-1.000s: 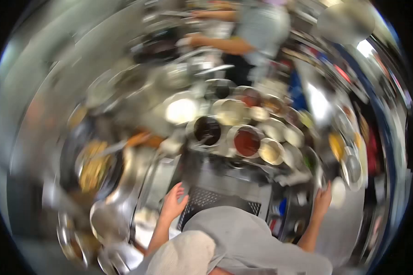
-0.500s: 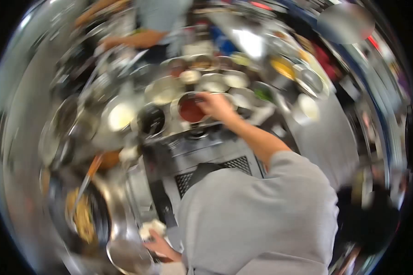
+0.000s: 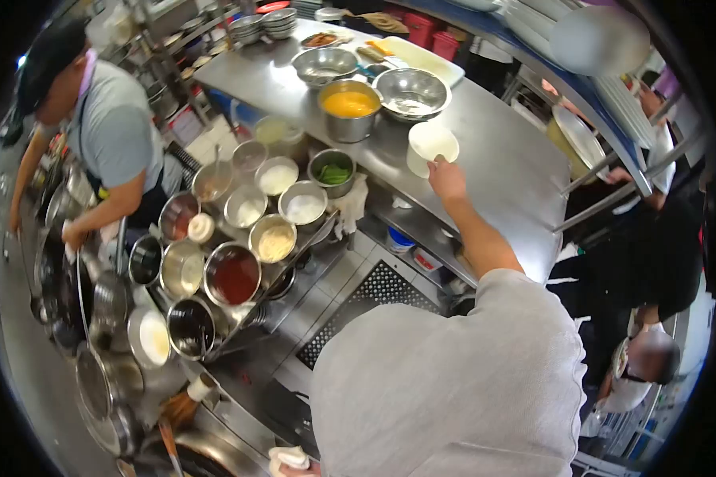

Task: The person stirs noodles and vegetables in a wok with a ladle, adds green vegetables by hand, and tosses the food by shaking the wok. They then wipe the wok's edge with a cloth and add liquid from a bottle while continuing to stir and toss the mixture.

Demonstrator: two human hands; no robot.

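Note:
Stretched out over the steel table, my right hand [image 3: 447,178] is closed on the near rim of a round white tub [image 3: 423,155]. The tub stands upright on the table. My left hand [image 3: 301,471] shows only in part at the bottom edge, gripping a folded white cloth [image 3: 286,456]; most of its fingers are hidden. Left of the tub are a steel pot of orange liquid [image 3: 350,106] and a steel bowl [image 3: 412,93].
Several steel containers crowd the left side, including one of red sauce [image 3: 232,274] and one of green leaves [image 3: 332,172]. A long-handled brush [image 3: 184,404] lies lower left. A co-worker [image 3: 119,119] works at the stove; another person in black [image 3: 628,262] is at right.
The view has swung to the right. My right hand has left the red sauce container and now has the white tub's rim. My left hand stays with the cloth, lower in view.

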